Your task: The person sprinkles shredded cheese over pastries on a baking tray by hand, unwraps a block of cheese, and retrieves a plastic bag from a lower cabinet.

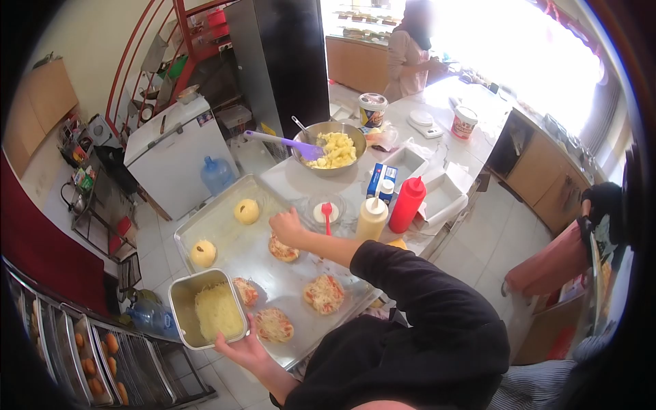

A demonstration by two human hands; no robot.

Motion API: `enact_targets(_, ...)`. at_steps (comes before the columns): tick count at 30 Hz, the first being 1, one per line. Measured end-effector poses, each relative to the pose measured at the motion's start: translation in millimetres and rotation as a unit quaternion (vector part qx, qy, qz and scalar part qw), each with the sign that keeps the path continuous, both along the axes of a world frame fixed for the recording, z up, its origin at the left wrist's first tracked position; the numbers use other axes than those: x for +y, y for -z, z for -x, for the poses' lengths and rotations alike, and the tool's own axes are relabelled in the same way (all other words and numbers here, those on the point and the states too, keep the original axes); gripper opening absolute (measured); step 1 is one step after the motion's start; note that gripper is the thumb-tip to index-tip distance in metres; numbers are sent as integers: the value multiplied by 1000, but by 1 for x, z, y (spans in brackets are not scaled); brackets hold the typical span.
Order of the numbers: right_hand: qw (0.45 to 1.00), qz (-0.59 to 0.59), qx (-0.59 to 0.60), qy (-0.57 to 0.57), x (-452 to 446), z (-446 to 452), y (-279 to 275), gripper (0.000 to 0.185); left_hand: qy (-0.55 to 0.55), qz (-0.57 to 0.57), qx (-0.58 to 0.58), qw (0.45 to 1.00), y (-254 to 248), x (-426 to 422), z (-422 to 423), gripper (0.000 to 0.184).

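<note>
My left hand (244, 350) grips the near edge of a metal tin (177, 301) of grated cheese (219, 312), thumb over the rim. My right hand (288, 227) is over the far part of a topped dough round (283, 250), its fingers closed together; what they hold is too small to name. Other topped rounds, one (323, 294) at the right and one (275, 326) nearest me, lie on a large metal tray (273, 275). Two plain dough balls, one (246, 211) at the back and one (203, 253) at the left, sit on the same tray.
Behind the tray stands a steel bowl (331, 170) with yellow chunks and a purple spatula (285, 143). Right of it are a cream bottle (371, 219), a red bottle (407, 204) and a glass bowl (316, 206). Two other people (410, 58) are farther off. Racked trays (89, 352) fill the lower left.
</note>
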State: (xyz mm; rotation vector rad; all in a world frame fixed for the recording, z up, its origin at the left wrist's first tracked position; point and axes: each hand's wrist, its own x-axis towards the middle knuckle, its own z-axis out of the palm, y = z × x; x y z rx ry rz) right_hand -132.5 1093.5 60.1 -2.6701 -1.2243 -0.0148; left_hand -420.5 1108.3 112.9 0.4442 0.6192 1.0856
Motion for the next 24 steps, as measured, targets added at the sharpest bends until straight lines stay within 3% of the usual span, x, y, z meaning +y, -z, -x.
enact_targets(6, 998, -35, -45, -4, -3, 0, 8, 14, 1, -11, 3, 1000, 3, 1, -1, 58)
enact_targets(12, 996, -70, 45, 15, -8, 2, -6, 24, 26, -20, -1, 999, 9, -3, -7, 62)
enact_targets(15, 965, -239, 92, -52, -32, 32, -90, 25, 14, -48, 28, 998, 6, -15, -21, 69)
enact_targets(16, 954, -247, 124, -117, -37, 48, -110, 25, 19, -54, 30, 998, 26, -8, -21, 73)
enact_targets(18, 914, -260, 192, -246, -42, 76, -133, 28, 73, -90, 15, 993, 20, -17, -25, 74)
enact_targets(21, 909, -154, 134, -363, -35, 109, -99, 27, 94, -94, -4, 991, 26, -28, -31, 73)
enact_targets(23, 935, -17, 105, -340, -32, 120, -72, 26, 121, -113, 28, 986, 37, -26, -36, 77)
enact_targets(24, 931, -27, 112, -346, -33, 120, -60, 26, 149, -135, 69, 977, 47, -25, -31, 82)
